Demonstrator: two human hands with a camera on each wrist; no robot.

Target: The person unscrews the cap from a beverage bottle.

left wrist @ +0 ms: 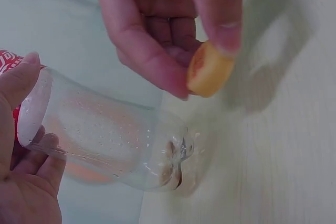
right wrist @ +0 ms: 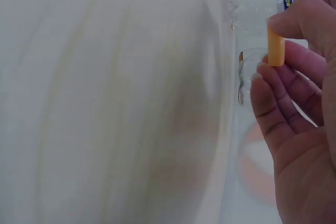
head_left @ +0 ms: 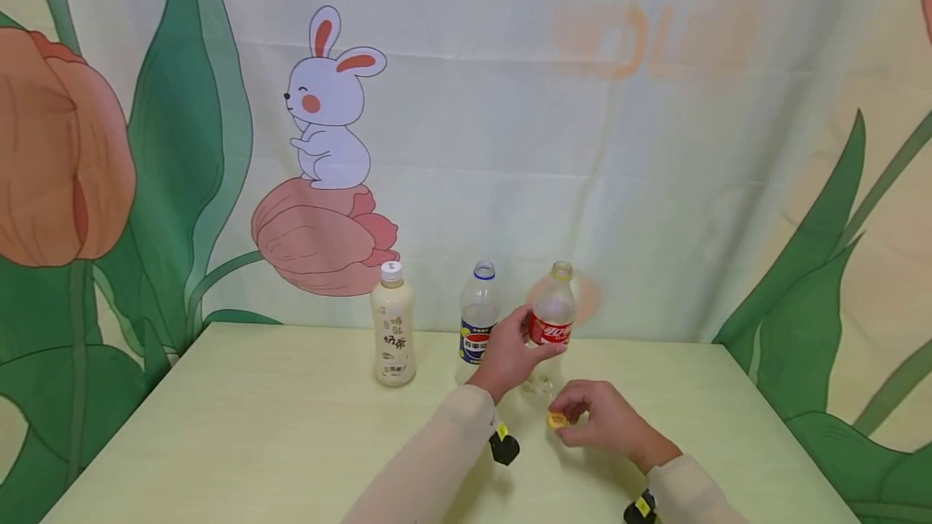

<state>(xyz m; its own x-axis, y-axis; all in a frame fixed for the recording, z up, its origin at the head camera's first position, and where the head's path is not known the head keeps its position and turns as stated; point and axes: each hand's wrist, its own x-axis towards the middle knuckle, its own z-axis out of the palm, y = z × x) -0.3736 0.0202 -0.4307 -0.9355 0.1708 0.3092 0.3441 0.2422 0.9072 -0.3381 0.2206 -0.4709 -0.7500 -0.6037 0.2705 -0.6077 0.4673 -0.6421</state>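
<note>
In the head view my left hand (head_left: 508, 356) grips a clear plastic cola bottle (head_left: 555, 307) around its red label. Its neck has no cap, and a yellowish ring circles it just below the mouth. The left wrist view shows droplets inside the bottle's clear lower part (left wrist: 105, 135), with thumb and fingers on either side of the label. Close in front of the bottle's base, my right hand (head_left: 610, 420) pinches an orange-yellow bottle cap (head_left: 557, 420) between thumb and fingers. The right wrist view shows this cap (right wrist: 276, 51) edge-on.
Left of the cola bottle stands an uncapped clear bottle (head_left: 478, 304) with a blue label, partly behind my left hand. Further left is a cream-coloured milk tea bottle (head_left: 393, 330) with a white cap. A printed curtain (head_left: 466, 144) hangs behind the pale table (head_left: 291, 443).
</note>
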